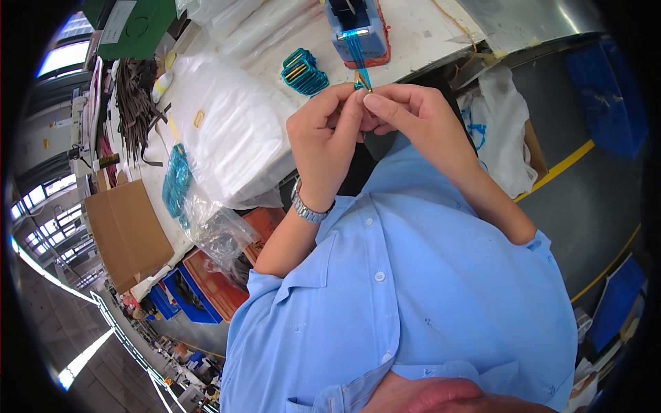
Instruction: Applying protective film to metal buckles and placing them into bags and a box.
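Just above my chest, my left hand (323, 127) and my right hand (423, 120) meet, with their fingertips pinched together at the end of a narrow teal strip (359, 58). A small gold-coloured piece (370, 90) shows between the fingertips; exactly how it joins the strip is hidden. From my fingers the strip stretches up to a blue-grey holder (375, 38), shaped like a tape dispenser, near the table edge. Left of that holder lies a stacked bundle of teal strips (304, 81) with gold-coloured parts.
Clear plastic sheets and white packing (231, 131) cover the left of the table (430, 34). Dark straps (138, 103) hang beyond them. A bagged teal bundle (177, 180), a cardboard box (127, 234) and red and blue crates (206, 279) stand left. A white bag (506, 131) is at right.
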Motion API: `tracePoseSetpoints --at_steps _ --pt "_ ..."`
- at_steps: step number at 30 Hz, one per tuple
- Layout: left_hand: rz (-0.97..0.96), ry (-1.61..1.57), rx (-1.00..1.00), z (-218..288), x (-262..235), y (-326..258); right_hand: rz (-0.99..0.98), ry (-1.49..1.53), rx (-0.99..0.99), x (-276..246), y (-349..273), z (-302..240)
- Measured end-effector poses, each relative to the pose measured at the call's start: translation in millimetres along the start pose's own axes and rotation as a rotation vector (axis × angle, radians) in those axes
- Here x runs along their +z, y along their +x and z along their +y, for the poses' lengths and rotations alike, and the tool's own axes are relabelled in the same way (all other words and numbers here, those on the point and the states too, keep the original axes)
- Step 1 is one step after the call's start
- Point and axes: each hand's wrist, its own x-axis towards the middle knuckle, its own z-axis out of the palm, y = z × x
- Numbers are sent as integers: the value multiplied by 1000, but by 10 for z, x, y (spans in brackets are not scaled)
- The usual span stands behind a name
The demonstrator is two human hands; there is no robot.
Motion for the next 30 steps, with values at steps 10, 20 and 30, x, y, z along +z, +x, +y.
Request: tracePoseSetpoints --at_steps 10,20,30 --pt "-313 -260 -364 14 -226 608 -57 -97 -125 -271 289 180" --pt "-422 -400 -583 4 -369 849 -18 -174 -255 -229 466 118" --pt "-72 -115 -221 119 -226 615 48 -296 -374 -173 447 101"
